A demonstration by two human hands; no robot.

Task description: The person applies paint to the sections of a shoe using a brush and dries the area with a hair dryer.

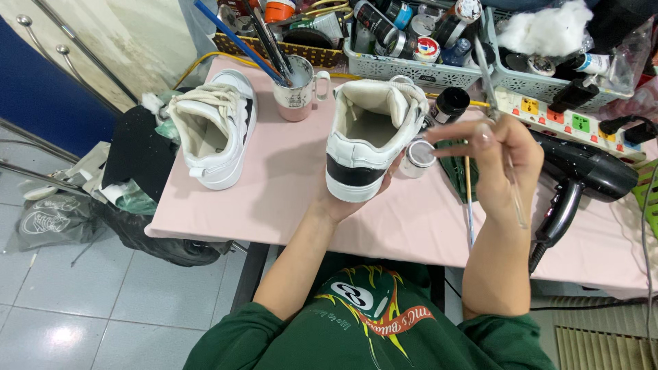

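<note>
Head view. The left hand [356, 199] cups the heel of a white sneaker [373, 137] with a black heel band, lifted above the pink table [274, 192] at centre. The right hand [497, 161] pinches a thin brush [495, 103] between fingers and thumb, just right of the shoe. To paint well, judged from this pose: brace the shoe firmly, tilt the working face toward the eye, and load the brush sparingly from the small open jar [417, 157]. The brush tip is blurred against the baskets [411, 68]; the shoe's far end and underside are hidden. A second sneaker [214, 133] lies at left.
</note>
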